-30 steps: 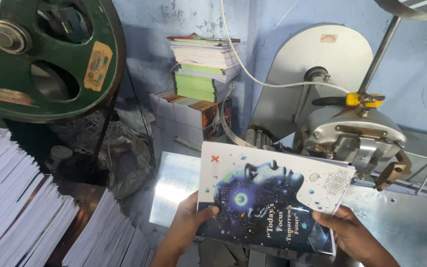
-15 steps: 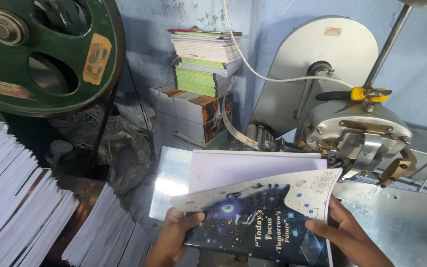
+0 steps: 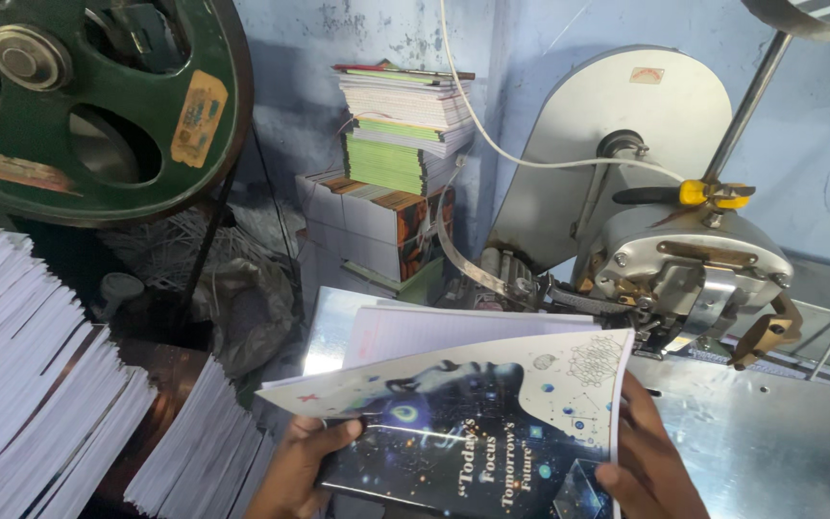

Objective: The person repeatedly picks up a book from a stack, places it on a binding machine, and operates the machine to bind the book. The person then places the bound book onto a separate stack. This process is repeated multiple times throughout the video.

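Head view: left hand (image 3: 302,461) and right hand (image 3: 647,459) grip the edges of a dark-covered notebook (image 3: 463,432), folded open above the steel table (image 3: 770,452) by the stitcher (image 3: 689,274); seating the fold squarely probably calls for steady alignment.

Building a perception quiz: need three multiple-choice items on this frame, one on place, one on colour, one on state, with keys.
1. Where is the big flywheel?
A. upper left
B. lower right
C. centre bottom

2. What colour is the clip on the machine's lever?
A. red
B. yellow
C. white

3. How is the notebook held?
A. shut, flat on the metal table
B. cover bent open by both hands
C. one hand only

Answers:
1 A, the green wheel fills the top left corner.
2 B, the clip is yellow.
3 B, the left hand and right hand grip its edges, lined pages showing.
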